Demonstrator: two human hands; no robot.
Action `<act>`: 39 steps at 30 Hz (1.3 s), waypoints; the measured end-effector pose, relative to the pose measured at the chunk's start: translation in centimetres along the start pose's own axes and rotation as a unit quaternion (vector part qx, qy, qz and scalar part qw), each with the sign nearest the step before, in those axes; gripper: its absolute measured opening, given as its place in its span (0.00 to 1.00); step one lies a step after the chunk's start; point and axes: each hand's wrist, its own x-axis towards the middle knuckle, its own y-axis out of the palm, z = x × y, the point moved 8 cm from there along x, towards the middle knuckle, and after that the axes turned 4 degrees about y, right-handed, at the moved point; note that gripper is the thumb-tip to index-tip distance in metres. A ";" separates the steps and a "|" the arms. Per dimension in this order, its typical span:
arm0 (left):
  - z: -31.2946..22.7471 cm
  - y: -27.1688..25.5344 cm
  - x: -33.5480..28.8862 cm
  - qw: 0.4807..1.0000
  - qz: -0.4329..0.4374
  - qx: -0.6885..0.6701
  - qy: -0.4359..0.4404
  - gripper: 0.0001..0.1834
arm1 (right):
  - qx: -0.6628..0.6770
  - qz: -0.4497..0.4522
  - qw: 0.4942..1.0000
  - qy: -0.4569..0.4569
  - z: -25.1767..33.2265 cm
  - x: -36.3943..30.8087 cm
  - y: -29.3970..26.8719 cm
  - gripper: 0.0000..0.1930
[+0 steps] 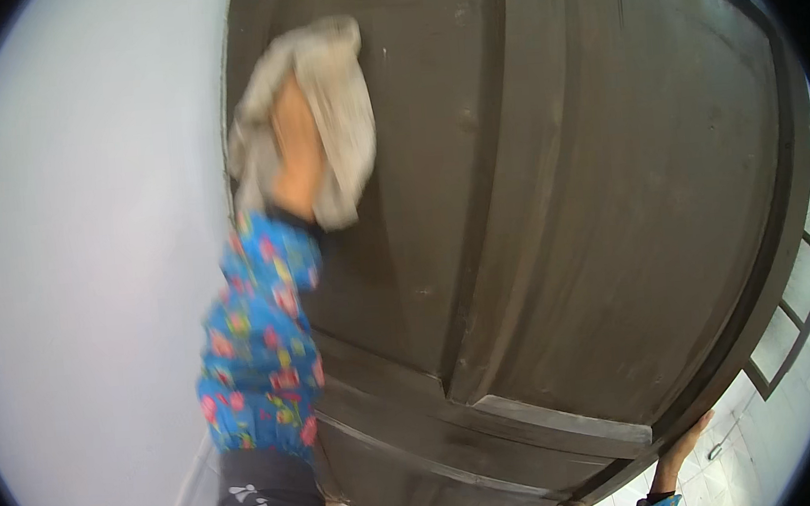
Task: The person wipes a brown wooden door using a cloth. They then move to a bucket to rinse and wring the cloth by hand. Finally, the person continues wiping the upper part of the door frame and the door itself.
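Observation:
A beige cloth [347,115] is bunched around my left hand [297,133], which presses it flat on the upper left of a dark brown panelled door [416,157]. The fingers are mostly covered by its folds, and cloth and hand are slightly smeared by motion. At the lower right, my right hand [691,440] grips the outer edge of the door; its fingertips show against the rim while part of the hand is behind the edge. Blue floral sleeve covers [264,331] are on both forearms.
A pale wall [89,230] runs along the left, right beside the door. To the right, beyond the door's edge, is a metal-framed window grille [790,313]. Light tiles [727,475] show below it. Raised mouldings [570,421] cross the door's lower part.

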 end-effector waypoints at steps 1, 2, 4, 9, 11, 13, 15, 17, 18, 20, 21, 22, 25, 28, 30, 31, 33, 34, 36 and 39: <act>1.1 0.2 3.3 1.000 -0.006 -0.001 0.019 0.21 | 0.019 0.004 0.999 0.026 -0.2 -0.1 0.3 0.37; 2.0 0.4 5.9 0.999 -0.010 -0.003 0.031 0.21 | 0.034 0.009 0.998 0.047 -0.2 -0.1 0.4 0.36; 3.6 1.1 8.5 0.999 -0.012 -0.015 0.046 0.21 | 0.005 -0.009 0.999 0.037 0.7 -0.5 0.9 0.36; 5.0 0.7 6.6 0.999 0.011 -0.012 0.027 0.22 | 0.004 -0.021 0.999 0.044 0.8 -1.1 1.6 0.37; 2.8 -0.9 4.2 0.999 0.036 -0.026 0.002 0.22 | -0.026 -0.034 0.999 0.031 0.8 -1.5 1.3 0.37; -0.6 -0.3 -0.2 0.914 0.105 -0.372 -0.121 0.22 | -0.033 -0.026 0.999 0.022 0.2 0.0 -0.6 0.37; -6.7 2.4 -5.4 0.561 0.179 -0.757 -0.283 0.23 | 0.010 -0.029 0.999 0.037 -0.1 0.6 -1.9 0.37; -7.4 1.0 -10.9 0.934 0.126 -0.319 -0.099 0.17 | 0.007 -0.023 0.999 0.037 -0.7 -0.2 -0.4 0.38; -7.5 1.0 -11.1 0.969 0.130 -0.206 -0.042 0.17 | -0.015 -0.023 0.999 0.021 -0.4 -0.4 -0.3 0.40; -6.8 1.5 -9.9 0.979 0.165 -0.115 0.019 0.17 | -0.051 -0.060 0.997 -0.015 -0.6 -0.2 -1.3 0.38; -4.8 1.8 -7.8 0.988 0.112 -0.110 -0.009 0.18 | -0.001 -0.029 0.999 0.015 -2.0 0.4 -1.3 0.38; -3.3 2.6 -4.8 0.989 0.058 -0.134 -0.036 0.18 | 0.040 -0.001 0.998 0.039 -2.8 0.9 -1.4 0.37; -3.1 4.0 7.8 0.988 -0.082 -0.130 0.001 0.16 | 0.024 -0.034 0.999 0.018 -1.9 1.6 -4.2 0.35; 1.1 2.5 22.9 0.989 -0.088 -0.036 0.110 0.18 | 0.051 -0.027 0.997 0.056 -3.2 0.3 -1.9 0.36; 3.7 1.7 28.5 0.981 -0.074 -0.085 0.158 0.18 | 0.068 -0.032 0.994 0.075 -3.1 -0.2 -1.2 0.36; 6.3 1.7 29.2 0.980 -0.084 -0.095 0.154 0.18 | 0.037 -0.053 0.997 0.053 -1.5 -0.5 -1.6 0.36; 6.7 2.0 29.7 0.982 -0.092 -0.057 0.154 0.16 | 0.019 -0.084 0.996 0.037 -1.4 -0.2 -3.3 0.37; 6.4 1.9 29.7 0.983 -0.098 -0.036 0.152 0.16 | -0.009 -0.078 0.997 0.025 -1.9 0.1 -3.9 0.38; 5.0 2.0 29.1 0.982 -0.109 0.004 0.154 0.15 | -0.032 -0.074 0.997 0.011 -2.4 0.2 -4.1 0.39; -0.3 3.2 27.9 0.975 -0.125 0.038 0.181 0.14 | -0.071 -0.109 0.991 0.008 -1.8 -0.3 -3.7 0.40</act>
